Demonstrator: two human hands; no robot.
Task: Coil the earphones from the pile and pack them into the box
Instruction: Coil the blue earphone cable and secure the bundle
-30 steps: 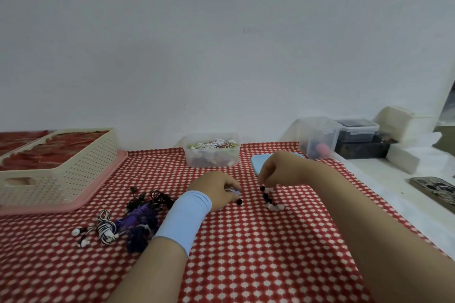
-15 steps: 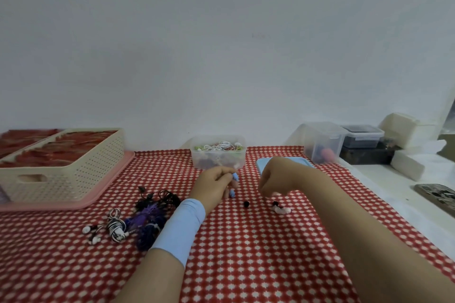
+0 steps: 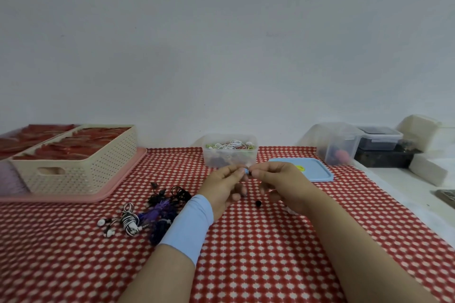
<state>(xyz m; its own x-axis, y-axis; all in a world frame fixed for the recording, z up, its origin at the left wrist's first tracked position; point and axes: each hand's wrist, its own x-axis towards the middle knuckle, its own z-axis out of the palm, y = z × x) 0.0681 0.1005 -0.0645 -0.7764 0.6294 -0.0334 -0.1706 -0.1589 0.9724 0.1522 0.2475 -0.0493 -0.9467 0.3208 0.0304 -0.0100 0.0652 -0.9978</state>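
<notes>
Both forearms reach forward from the lower edge and converge at the centre. The left hand [image 3: 225,186], a pale blue band around its wrist, and the right hand [image 3: 280,186] are raised, their fingertips meeting in a pinch, the remaining fingers curled loosely underneath.

We face a plain white wall [image 3: 221,44], red checked tablecloth [image 3: 270,253] below, white counter [image 3: 398,179] at right, even light.

A table draped in a red-and-white checked cloth [image 3: 258,253] is carrying a pink tray [image 3: 118,186], a tangled earphone pile [image 3: 152,214], a clear plastic box [image 3: 230,155], a pale blue lid [image 3: 312,170] and, seemingly, one loose black earbud [image 3: 258,202].
</notes>
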